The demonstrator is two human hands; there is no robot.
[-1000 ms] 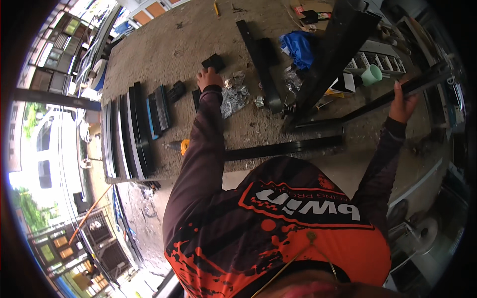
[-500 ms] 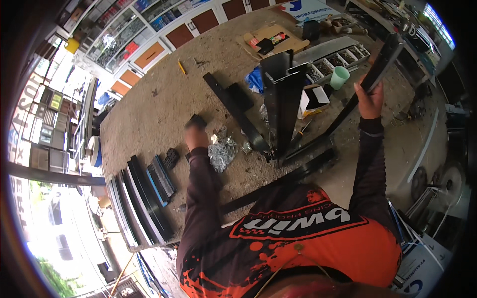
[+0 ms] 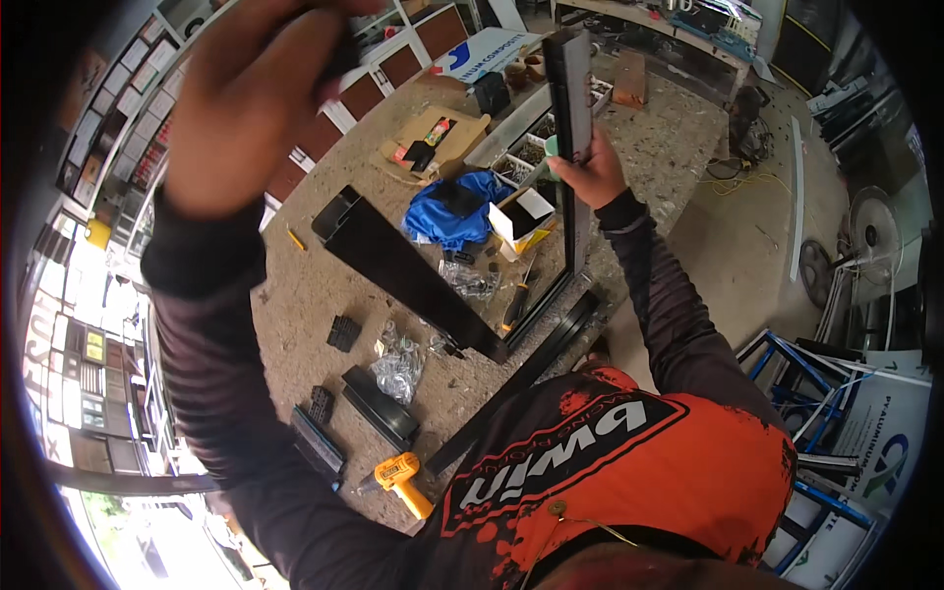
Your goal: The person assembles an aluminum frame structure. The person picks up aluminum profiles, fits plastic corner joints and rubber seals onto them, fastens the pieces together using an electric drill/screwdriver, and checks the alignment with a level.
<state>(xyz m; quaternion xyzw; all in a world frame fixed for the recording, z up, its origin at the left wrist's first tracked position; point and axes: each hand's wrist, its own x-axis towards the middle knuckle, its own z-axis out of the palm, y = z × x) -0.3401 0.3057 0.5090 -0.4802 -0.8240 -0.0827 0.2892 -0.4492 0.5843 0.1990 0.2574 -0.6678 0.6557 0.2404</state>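
Note:
My right hand (image 3: 590,177) is wrapped round one upright length of a black metal frame (image 3: 568,118). The frame's other side (image 3: 408,265) leans up to the left from a low corner close to my body. My left hand (image 3: 246,108) is raised at the upper left, blurred, its fingers curled; a dark patch shows by the fingertips, too smeared to name. Below it on the worktable (image 3: 295,344) lie a black ridged block (image 3: 342,332), a second such block (image 3: 322,404) and a short black profile (image 3: 380,408). A yellow drill (image 3: 401,482) lies at the table's near edge.
Clear plastic bags (image 3: 398,366), a screwdriver (image 3: 515,303), a blue cloth-like bundle (image 3: 462,211) and an opened white box (image 3: 521,218) lie around the frame. Behind are a divided hardware tray (image 3: 516,169) and cardboard (image 3: 442,147). A long black profile (image 3: 521,379) runs along the near edge.
My left hand has lifted from low over the table to high at the upper left. The frame has swung in view, my right hand still on it. The yellow drill has come into sight.

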